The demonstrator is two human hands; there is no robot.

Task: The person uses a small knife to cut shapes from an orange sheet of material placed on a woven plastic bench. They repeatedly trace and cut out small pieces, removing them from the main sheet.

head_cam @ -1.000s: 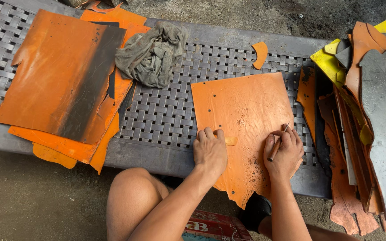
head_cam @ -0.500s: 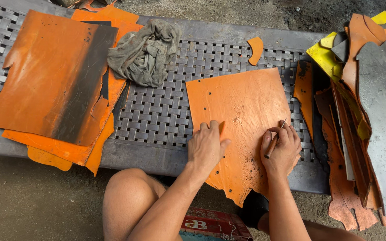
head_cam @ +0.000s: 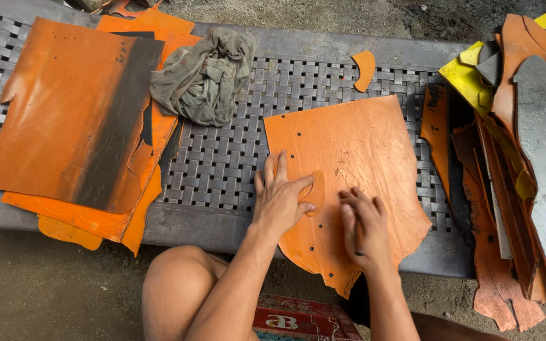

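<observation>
Both hands sit on the orange sheet (head_cam: 355, 164), center-right on the woven surface (head_cam: 222, 167). Left hand (head_cam: 279, 199) lies flat, fingers spread, pinning a small orange template (head_cam: 315, 192). Right hand (head_cam: 364, 227) has its grip curled around a pen. A rag (head_cam: 203, 76) sits upper left of the sheet.

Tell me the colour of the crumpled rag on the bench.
The crumpled rag is a dirty grey-green, seen in the head view.

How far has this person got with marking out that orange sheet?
Done: one small cut piece lies on the bench. In hand: the left hand pins a small template on the orange sheet; the right hand holds a pen. Left: most of the sheet is uncut.
</observation>
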